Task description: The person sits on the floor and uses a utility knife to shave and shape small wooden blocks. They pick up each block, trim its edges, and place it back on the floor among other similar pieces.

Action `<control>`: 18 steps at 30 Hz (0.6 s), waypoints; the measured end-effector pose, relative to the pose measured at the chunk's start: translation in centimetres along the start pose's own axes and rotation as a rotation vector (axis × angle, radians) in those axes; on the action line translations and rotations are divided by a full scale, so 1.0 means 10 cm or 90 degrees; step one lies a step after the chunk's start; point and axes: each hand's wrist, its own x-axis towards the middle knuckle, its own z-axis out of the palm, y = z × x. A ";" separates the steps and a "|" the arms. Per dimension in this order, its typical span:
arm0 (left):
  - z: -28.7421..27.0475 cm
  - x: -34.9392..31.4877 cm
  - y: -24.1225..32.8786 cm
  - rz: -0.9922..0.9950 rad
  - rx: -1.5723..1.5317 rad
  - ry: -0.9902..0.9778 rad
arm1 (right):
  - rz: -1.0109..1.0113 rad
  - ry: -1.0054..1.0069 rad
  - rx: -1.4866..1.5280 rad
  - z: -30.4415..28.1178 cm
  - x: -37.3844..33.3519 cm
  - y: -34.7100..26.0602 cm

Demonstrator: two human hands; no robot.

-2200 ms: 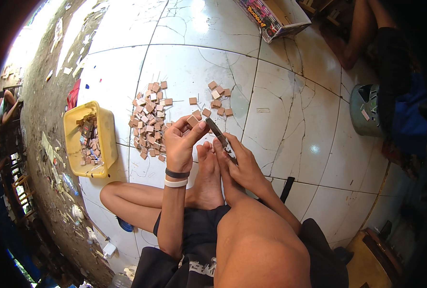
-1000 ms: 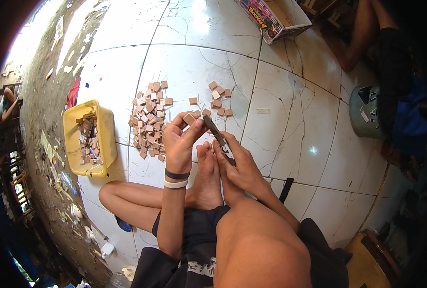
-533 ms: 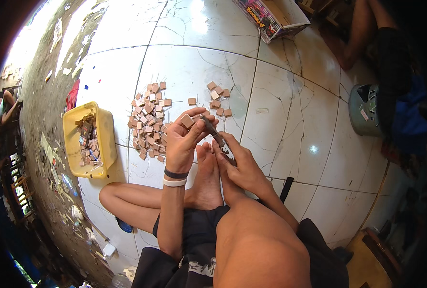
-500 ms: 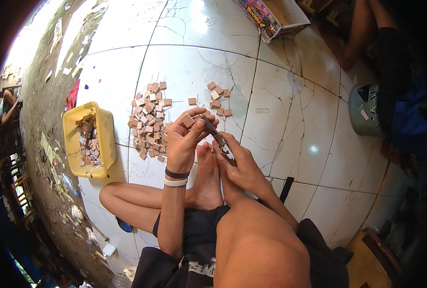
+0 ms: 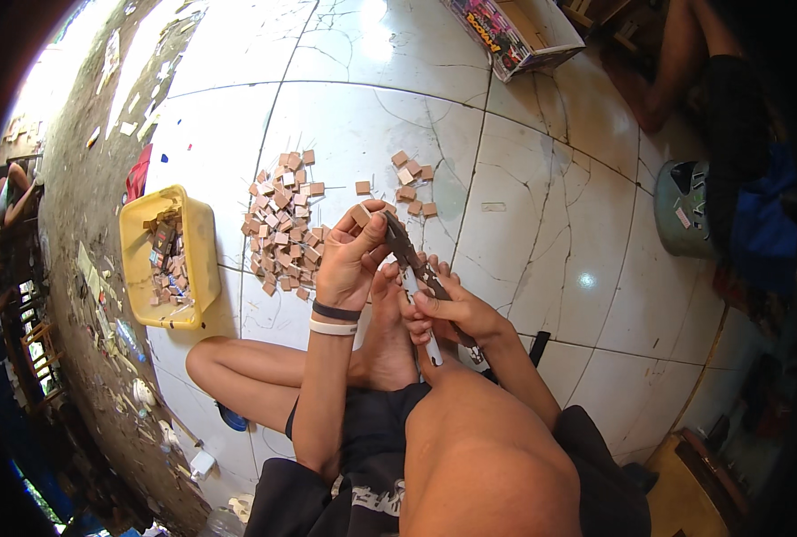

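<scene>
My left hand pinches a small square brown wooden block between thumb and fingers, above my bare feet. From the right, my right hand grips a pair of pliers with a dark head and worn dark-and-white handles, which stand spread apart. The head of the pliers reaches the left fingertips beside the block; what lies between the jaws is too small to make out. Past my left hand lies a pile of similar blocks, several with thin metal pins sticking out. A smaller group of blocks sits to its right.
A yellow plastic tub holding blocks and dark scraps stands at left. An open printed cardboard box lies at the far right. Another person's leg and a grey-green bucket are at right. Scraps litter the ground at far left.
The pliers' handles have spread apart, and my right hand's fingers have loosened and shifted along them. My left hand keeps the block, slightly turned and higher.
</scene>
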 end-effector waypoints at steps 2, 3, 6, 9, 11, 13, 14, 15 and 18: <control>-0.05 0.03 0.00 -0.005 0.010 -0.003 | 0.012 -0.016 0.021 -0.02 0.01 0.01; -0.06 0.03 0.00 -0.015 0.027 0.010 | 0.016 -0.015 0.026 -0.03 0.01 0.01; -0.06 0.02 0.05 -0.027 0.080 0.008 | 0.011 0.004 -0.001 -0.02 0.03 0.04; -0.02 -0.04 0.10 0.006 0.059 -0.022 | 0.011 0.021 0.009 0.01 0.03 0.04; 0.02 -0.04 0.10 0.020 0.033 0.001 | 0.015 0.003 0.053 0.02 0.04 0.03; 0.04 -0.04 0.10 0.042 0.034 0.016 | 0.021 -0.046 0.131 0.04 0.06 0.00; 0.05 -0.02 0.10 0.051 0.051 0.027 | 0.020 -0.047 0.137 0.05 0.08 0.00; 0.05 -0.01 0.10 0.061 0.066 0.040 | 0.021 -0.054 0.158 0.07 0.11 0.00; 0.04 0.05 0.12 0.063 0.095 0.071 | 0.036 -0.084 0.245 0.10 0.17 0.01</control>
